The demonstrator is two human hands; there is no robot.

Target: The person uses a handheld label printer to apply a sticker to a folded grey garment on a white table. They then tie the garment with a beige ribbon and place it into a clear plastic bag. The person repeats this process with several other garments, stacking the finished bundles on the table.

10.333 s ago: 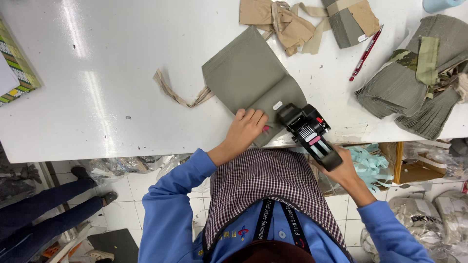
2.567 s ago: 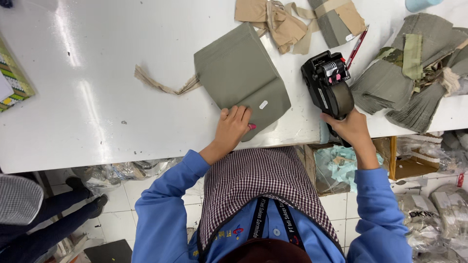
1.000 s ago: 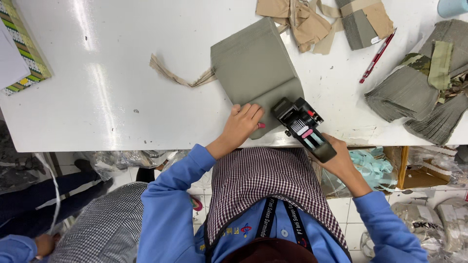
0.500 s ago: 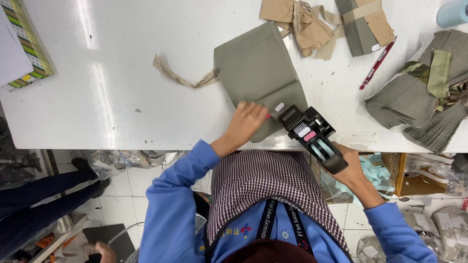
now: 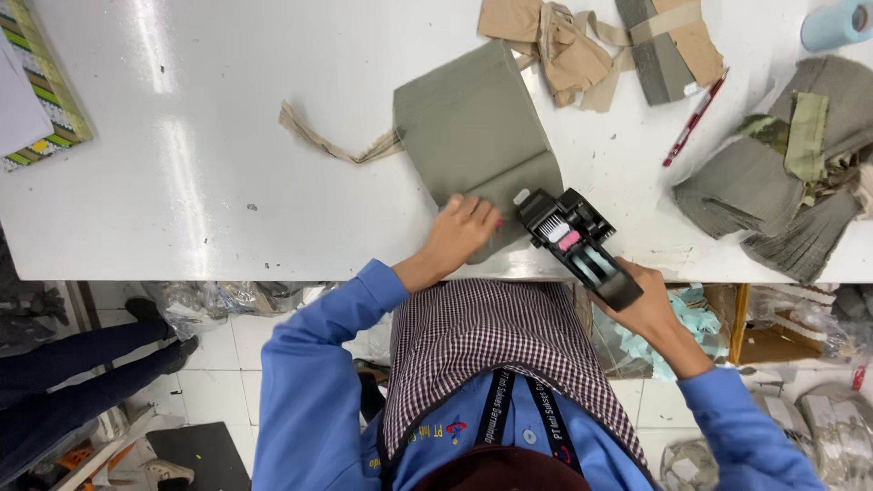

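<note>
Landmark for all positions: the olive-grey fabric piece, lying flat on the white table with its near corner at the table's front edge.

Far left of the fabric piece, at the table's left edge, lies a patterned striped booklet with a white sheet over part of it. Just left of the fabric piece, a frayed beige strip runs up to and touches its left edge.

The left hand rests palm-down on the near end of the fabric piece, fingers extended and slightly spread, pressing the cloth flat; it grips nothing.

At the fabric piece's near right corner sits the nose of a black label gun, touching or just above the cloth; which of the two cannot be told. A small white label lies on the fabric beside the gun's nose. The right hand is below and right of the fabric piece, off the table's front edge, fingers wrapped closed around the gun's handle.

Beyond the fabric piece's far right corner lies a heap of tan cloth pieces. Further right lies a red pen, then a stack of grey-green fabric pieces, well apart from the landmark.
</note>
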